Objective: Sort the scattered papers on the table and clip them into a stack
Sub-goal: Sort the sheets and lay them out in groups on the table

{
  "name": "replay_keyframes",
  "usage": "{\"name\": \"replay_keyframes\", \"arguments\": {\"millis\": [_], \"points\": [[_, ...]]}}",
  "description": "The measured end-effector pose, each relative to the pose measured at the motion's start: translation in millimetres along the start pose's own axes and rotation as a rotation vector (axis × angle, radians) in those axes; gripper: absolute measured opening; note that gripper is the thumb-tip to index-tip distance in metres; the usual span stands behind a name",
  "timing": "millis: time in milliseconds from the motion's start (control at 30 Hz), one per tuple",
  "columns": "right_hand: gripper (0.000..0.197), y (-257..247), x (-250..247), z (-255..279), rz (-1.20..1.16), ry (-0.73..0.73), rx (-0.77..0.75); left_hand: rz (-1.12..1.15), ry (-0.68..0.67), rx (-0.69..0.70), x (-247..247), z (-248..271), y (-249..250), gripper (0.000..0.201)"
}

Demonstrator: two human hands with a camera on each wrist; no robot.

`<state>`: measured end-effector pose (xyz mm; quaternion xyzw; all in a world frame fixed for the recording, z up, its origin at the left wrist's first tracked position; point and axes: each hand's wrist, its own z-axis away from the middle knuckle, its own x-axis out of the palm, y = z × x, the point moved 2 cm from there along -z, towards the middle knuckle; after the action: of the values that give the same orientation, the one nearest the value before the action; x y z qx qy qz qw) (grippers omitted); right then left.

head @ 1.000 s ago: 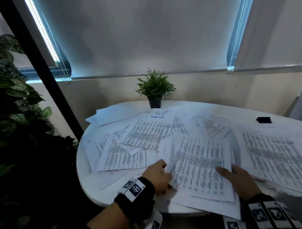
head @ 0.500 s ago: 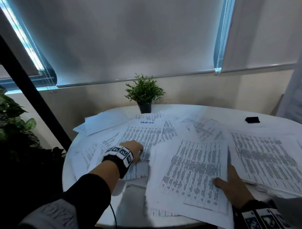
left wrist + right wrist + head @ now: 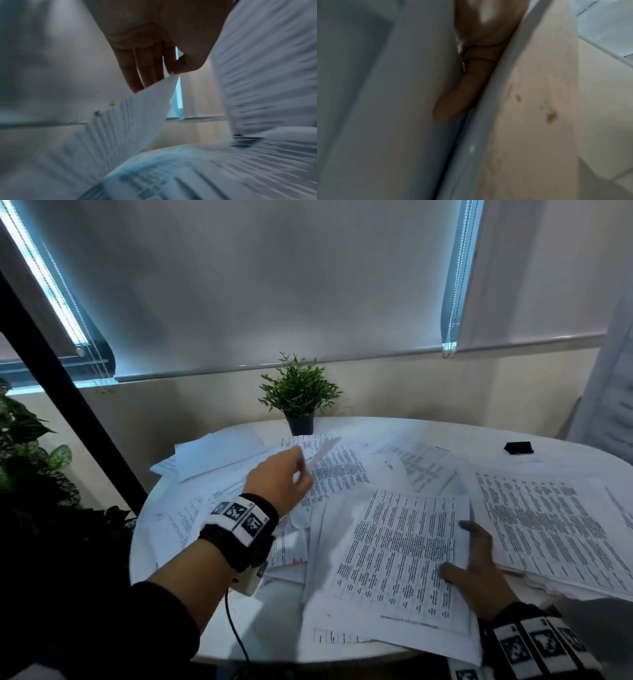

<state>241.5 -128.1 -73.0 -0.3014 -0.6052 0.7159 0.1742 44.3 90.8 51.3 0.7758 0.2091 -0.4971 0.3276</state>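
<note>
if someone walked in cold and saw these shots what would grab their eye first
Printed papers lie scattered and overlapping across the round white table. Over the middle of the mess, the left hand pinches the corner of one lifted sheet, while the right hand lies flat on the near pile. At the far edge stands a small potted plant, with a small black object alone to the right.

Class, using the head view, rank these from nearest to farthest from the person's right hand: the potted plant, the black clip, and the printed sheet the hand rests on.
1. Printed sheet: under the right hand, near edge.
2. Black clip: far right of the table.
3. Potted plant: back edge, by the wall.
</note>
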Motion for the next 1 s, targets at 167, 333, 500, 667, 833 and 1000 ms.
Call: {"name": "replay_keyframes", "arguments": {"millis": [167, 333, 500, 667, 833, 1000], "points": [[0.028, 4.0, -0.5, -9.8, 0.041, -0.013, 0.146, -0.189, -0.422, 0.461, 34.0, 57.6, 75.1, 0.015], [0.041, 1.0, 1.3, -8.3, 0.016, -0.05, 0.129, -0.117, -0.574, 0.595, 67.6, 88.3, 101.3, 0.023], [0.072, -10.6, -2.7, -0.7, -0.012, -0.107, 0.015, 0.147, -0.296, -0.012, 65.2, 60.6, 45.7, 0.05], [0.078, -24.9, -12.2, 10.3, -0.21, -0.137, -0.092, 0.59, -0.352, -0.575, 67.1, 43.4, -11.7, 0.091], [0.091, -31.1, -7.5, 10.7, -0.468, -0.179, -0.077, 1.059, -0.319, -0.495, 59.7, 51.6, 1.3, 0.074], [0.061, -33.3, 6.7, 3.5, -0.338, -0.193, 0.033, 1.212, -0.176, -0.424, 50.0, 53.2, 12.3, 0.046]]}}
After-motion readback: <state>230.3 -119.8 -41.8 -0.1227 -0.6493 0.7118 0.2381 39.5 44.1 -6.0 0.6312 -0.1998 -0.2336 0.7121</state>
